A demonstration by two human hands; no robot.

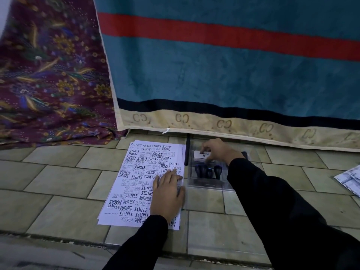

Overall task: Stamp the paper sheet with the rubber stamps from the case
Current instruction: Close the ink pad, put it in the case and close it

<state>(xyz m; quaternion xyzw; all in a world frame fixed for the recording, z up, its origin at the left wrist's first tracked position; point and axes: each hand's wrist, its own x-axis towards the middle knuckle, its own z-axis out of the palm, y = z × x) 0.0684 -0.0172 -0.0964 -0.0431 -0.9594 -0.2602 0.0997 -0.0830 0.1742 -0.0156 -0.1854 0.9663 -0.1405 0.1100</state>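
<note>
The white stamped paper sheet (124, 191) is pinned steady under my flat left hand (167, 193). My right hand (216, 151) grips a white box (200, 155) in the clear plastic case (206, 187).

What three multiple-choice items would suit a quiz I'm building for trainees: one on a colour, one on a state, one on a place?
1. What colour is the stripe across the teal blanket?
A. yellow
B. red
C. white

2. What is the left hand doing?
A. gripping a stamp
B. curled in a fist
C. lying flat on the paper sheet

3. Where is the right hand?
A. in the clear stamp case, gripping the white Artline box
B. on the paper sheet
C. on the teal blanket

Answers:
1 B: a red band runs across the teal cloth.
2 C: its fingers are straight and spread over the printed words.
3 A: its fingers curl round the box inside the case.
</note>
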